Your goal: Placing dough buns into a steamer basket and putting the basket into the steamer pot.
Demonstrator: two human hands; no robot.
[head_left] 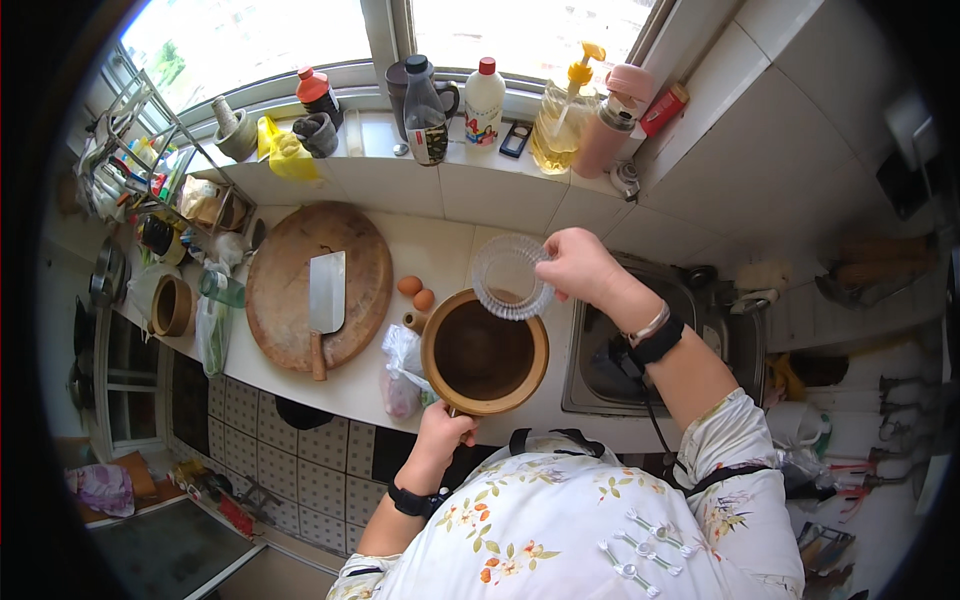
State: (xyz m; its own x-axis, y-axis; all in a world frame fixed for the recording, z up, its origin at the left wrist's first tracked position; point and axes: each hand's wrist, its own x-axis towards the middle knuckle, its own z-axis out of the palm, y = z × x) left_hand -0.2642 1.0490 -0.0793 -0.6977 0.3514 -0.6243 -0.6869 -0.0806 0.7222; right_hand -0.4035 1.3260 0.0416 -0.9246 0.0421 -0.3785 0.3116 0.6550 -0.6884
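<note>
My left hand [444, 438] is closed round the handle of a brown clay pot [430, 372], which stands on the counter in front of me. The pot's inside is dark, and I cannot tell what is in it. In my right hand [590, 268], pinched at the rim, is a clear ribbed glass bowl [497, 262]. It hangs over the pot's far edge. A short spout-like stub [414, 321] juts from the pot's left. Two brown eggs [416, 291] lie beyond it, and a clear plastic bag [403, 352] with something inside sits left of the pot.
A cleaver [327, 290] lies on a round wooden chopping board [275, 300] at left. To the right is a steel sink [585, 385]. Along the windowsill stand a white bottle [485, 108], a yellow pump bottle [553, 130] and a pink flask [603, 135].
</note>
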